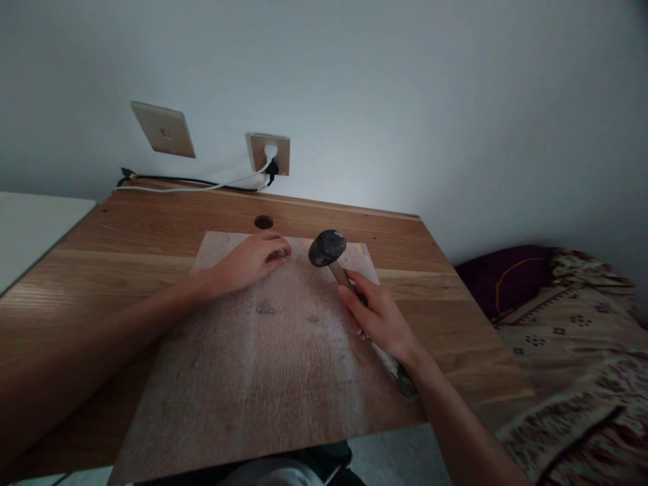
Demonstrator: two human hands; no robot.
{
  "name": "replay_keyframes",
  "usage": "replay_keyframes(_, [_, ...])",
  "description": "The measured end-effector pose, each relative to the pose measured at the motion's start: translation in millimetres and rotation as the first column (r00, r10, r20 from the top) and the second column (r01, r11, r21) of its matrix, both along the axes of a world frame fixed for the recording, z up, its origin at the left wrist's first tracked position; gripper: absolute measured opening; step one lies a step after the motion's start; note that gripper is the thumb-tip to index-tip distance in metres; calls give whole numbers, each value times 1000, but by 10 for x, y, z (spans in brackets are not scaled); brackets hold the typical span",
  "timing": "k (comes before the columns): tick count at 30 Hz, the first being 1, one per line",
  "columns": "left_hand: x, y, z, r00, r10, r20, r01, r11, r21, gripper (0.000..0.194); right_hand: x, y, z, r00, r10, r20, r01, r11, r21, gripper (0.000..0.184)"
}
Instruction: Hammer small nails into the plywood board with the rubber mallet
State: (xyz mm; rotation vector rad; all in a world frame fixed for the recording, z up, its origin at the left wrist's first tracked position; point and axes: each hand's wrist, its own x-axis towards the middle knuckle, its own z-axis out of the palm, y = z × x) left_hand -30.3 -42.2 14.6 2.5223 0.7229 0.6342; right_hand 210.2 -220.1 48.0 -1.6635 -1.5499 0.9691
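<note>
My right hand is wrapped round the wooden handle of a rubber mallet. Its dark head is raised over the far part of a thin wooden board, and the handle's end points back toward me. Near the board's far edge rests my left hand, fingers curled and closed; whatever they pinch, if anything, is too small to make out. A few small nails lie loose on the board, nearer to me than the left hand.
Beneath the board is a wood-grain tabletop with a round cable hole. White and black cables run along the wall from a socket. At the right lies patterned bedding; a white surface adjoins the left.
</note>
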Motion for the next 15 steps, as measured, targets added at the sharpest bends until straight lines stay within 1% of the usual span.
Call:
replay_keyframes(3, [-11,-5,-34,999,23,30,-23,1000,0,13,-34,30,-1,999,20,25,-20,1000,14,33])
replay_keyframes(8, [10,-2,-26,997,71,33,-67,991,-116,8,-107,134,9,998,42,36,-42,999,13,35])
replay_keyframes(10, [12,-4,-23,994,100,51,-90,983,-159,11,-144,182,26,997,53,50,-54,998,19,35])
replay_keyframes(12, [10,-5,-28,989,125,78,-108,975,-195,18,-186,229,50,995,67,71,-69,997,32,33])
replay_keyframes(15, [9,-4,-45,986,129,101,-105,970,-218,21,-248,295,83,992,81,101,-87,995,55,32])
